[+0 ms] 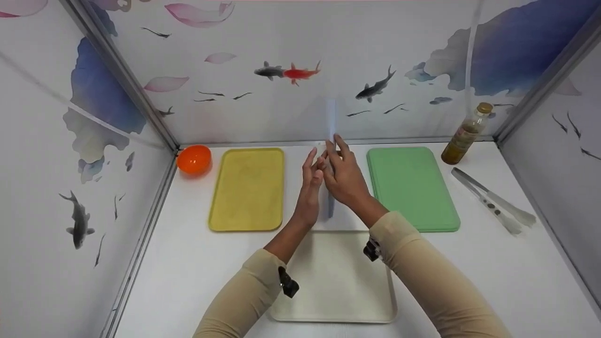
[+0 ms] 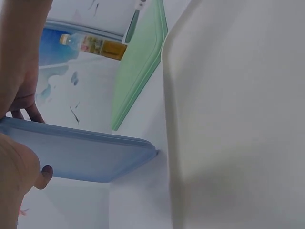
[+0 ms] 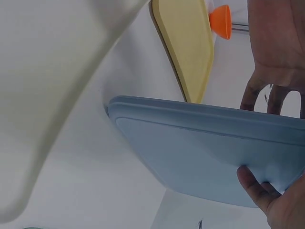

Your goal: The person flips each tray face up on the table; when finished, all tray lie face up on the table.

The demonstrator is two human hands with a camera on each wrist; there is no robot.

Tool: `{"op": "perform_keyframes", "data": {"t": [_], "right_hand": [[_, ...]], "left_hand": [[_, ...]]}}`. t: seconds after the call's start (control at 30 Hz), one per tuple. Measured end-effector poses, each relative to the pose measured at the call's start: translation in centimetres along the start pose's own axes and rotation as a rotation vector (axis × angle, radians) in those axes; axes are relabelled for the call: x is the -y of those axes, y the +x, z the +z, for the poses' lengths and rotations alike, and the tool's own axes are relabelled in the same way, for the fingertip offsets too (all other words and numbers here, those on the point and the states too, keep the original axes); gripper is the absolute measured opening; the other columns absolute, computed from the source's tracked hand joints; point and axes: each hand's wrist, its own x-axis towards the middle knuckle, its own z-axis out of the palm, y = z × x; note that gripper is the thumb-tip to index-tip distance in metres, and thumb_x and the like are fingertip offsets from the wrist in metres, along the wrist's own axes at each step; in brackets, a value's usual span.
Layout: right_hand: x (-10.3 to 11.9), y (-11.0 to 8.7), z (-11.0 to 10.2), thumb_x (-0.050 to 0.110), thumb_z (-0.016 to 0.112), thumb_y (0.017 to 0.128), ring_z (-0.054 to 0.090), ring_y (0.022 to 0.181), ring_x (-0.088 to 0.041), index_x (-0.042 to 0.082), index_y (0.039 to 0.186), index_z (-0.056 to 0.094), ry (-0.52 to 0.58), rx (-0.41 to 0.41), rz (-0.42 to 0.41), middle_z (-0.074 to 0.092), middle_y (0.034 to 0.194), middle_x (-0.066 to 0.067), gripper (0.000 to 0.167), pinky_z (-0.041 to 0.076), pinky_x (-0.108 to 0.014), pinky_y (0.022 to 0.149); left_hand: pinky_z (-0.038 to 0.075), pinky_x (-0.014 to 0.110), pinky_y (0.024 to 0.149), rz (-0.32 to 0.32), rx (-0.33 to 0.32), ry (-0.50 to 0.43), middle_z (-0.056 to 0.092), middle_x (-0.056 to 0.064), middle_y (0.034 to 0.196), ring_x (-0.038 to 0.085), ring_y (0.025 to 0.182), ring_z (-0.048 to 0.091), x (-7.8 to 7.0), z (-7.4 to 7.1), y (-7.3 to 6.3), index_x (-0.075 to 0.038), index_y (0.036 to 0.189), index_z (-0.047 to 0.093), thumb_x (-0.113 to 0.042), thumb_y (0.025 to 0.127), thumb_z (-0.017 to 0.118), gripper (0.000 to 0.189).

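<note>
A blue tray (image 2: 90, 152) stands on its edge over the table, seen almost edge-on in the head view. Both my hands hold it from opposite sides, fingers mostly straight. My left hand (image 1: 309, 195) is against its left face, thumb and fingers pointing away from me. On the other side my right hand (image 1: 348, 178) presses with its fingertips near the top. In the right wrist view, the right thumb (image 3: 252, 186) touches the blue face, while the left fingers reach behind the upper rim. The tray's lower corner sits right at the tabletop. A cream tray (image 1: 342, 277) lies just in front.
Left of the hands lies a yellow tray (image 1: 249, 190), with an orange bowl (image 1: 194, 159) beyond it. A green tray (image 1: 413, 188) is to the right. An oil bottle (image 1: 462, 136) and metal tongs (image 1: 493, 202) are at far right. Patterned walls (image 1: 300, 108) enclose the table.
</note>
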Motion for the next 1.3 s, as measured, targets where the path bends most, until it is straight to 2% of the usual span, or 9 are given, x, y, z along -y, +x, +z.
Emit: {"op": "perform_keyframes", "data": {"t": [0.17, 0.37, 0.5, 0.6, 0.73, 0.83, 0.93, 1.03, 1.3], "right_hand": [[-0.2, -0.2, -0.1, 0.034, 0.051, 0.118, 0.057, 0.145, -0.045, 0.0, 0.168, 0.042, -0.009, -0.016, 0.011, 0.03, 0.18, -0.023, 0.061, 0.053, -0.063, 0.113], [-0.3, -0.3, -0.2, 0.033, 0.048, 0.118, 0.049, 0.155, -0.048, 0.003, 0.17, 0.041, -0.014, -0.023, 0.044, 0.03, 0.182, -0.019, 0.06, 0.049, -0.065, 0.118], [-0.2, -0.5, -0.4, 0.032, 0.048, 0.117, 0.048, 0.156, -0.047, 0.005, 0.17, 0.042, -0.004, -0.028, 0.068, 0.03, 0.182, -0.019, 0.059, 0.05, -0.065, 0.116], [-0.2, -0.6, -0.5, 0.029, 0.048, 0.116, 0.052, 0.154, -0.047, 0.006, 0.169, 0.043, 0.018, -0.036, 0.096, 0.032, 0.18, -0.021, 0.058, 0.052, -0.064, 0.114], [-0.3, -0.6, -0.6, 0.022, 0.047, 0.113, 0.058, 0.146, -0.05, 0.006, 0.168, 0.046, 0.064, -0.058, 0.131, 0.036, 0.177, -0.025, 0.057, 0.056, -0.064, 0.11], [-0.6, -0.7, -0.6, 0.017, 0.046, 0.112, 0.062, 0.141, -0.05, 0.003, 0.166, 0.048, 0.104, -0.099, 0.133, 0.038, 0.174, -0.028, 0.056, 0.057, -0.062, 0.107], [-0.9, -0.9, -0.8, 0.012, 0.045, 0.113, 0.066, 0.133, -0.048, 0.001, 0.166, 0.047, 0.14, -0.139, 0.139, 0.039, 0.173, -0.029, 0.054, 0.057, -0.06, 0.104], [-1.0, -1.0, -0.9, 0.01, 0.044, 0.115, 0.063, 0.137, -0.046, -0.002, 0.166, 0.045, 0.174, -0.166, 0.139, 0.04, 0.172, -0.03, 0.052, 0.054, -0.06, 0.108], [-1.0, -1.4, -1.4, 0.008, 0.042, 0.115, 0.049, 0.153, -0.051, -0.008, 0.165, 0.042, 0.246, -0.203, 0.094, 0.041, 0.168, -0.034, 0.052, 0.045, -0.062, 0.122]], "left_hand": [[0.019, 0.053, 0.139, -0.064, 0.012, 0.028, 0.028, 0.005, 0.184, 0.024, 0.173, 0.022, 1.7, 0.0, -0.1, -0.018, 0.177, 0.026, -0.038, 0.121, 0.022, 0.059], [0.014, 0.067, 0.136, -0.28, 0.041, 0.207, 0.036, 0.012, 0.18, 0.036, 0.17, 0.028, 4.3, 0.2, -0.2, -0.016, 0.172, 0.041, -0.045, 0.121, 0.025, 0.061], [0.028, 0.067, 0.129, -0.42, 0.073, 0.359, 0.049, 0.012, 0.173, 0.04, 0.161, 0.042, 8.5, 0.4, 0.4, -0.024, 0.17, 0.044, -0.058, 0.117, 0.031, 0.064], [0.031, 0.065, 0.128, -0.5, 0.108, 0.438, 0.051, 0.014, 0.171, 0.043, 0.159, 0.043, 10.2, 0.6, 0.7, -0.026, 0.171, 0.041, -0.059, 0.117, 0.03, 0.065], [0.02, 0.065, 0.133, -0.55, 0.165, 0.441, 0.046, 0.018, 0.174, 0.047, 0.164, 0.036, 7.2, 1.0, 0.4, -0.02, 0.173, 0.038, -0.049, 0.119, 0.026, 0.062], [0.021, 0.068, 0.132, -0.591, 0.167, 0.383, 0.042, 0.017, 0.176, 0.051, 0.165, 0.029, 5.2, 1.1, 0.0, -0.025, 0.172, 0.039, -0.054, 0.117, 0.029, 0.062], [0.023, 0.072, 0.13, -0.624, 0.159, 0.317, 0.038, 0.014, 0.179, 0.055, 0.166, 0.02, 5.0, 1.0, -0.1, -0.033, 0.17, 0.04, -0.067, 0.113, 0.032, 0.066], [0.023, 0.073, 0.129, -0.619, 0.156, 0.249, 0.038, 0.015, 0.179, 0.055, 0.166, 0.018, 5.1, 0.7, -0.2, -0.033, 0.166, 0.042, -0.071, 0.111, 0.038, 0.067], [0.035, 0.059, 0.128, -0.527, 0.113, 0.089, 0.041, 0.024, 0.173, 0.04, 0.157, 0.044, 5.5, -0.2, -0.2, -0.018, 0.155, 0.046, -0.053, 0.111, 0.056, 0.057]]}}
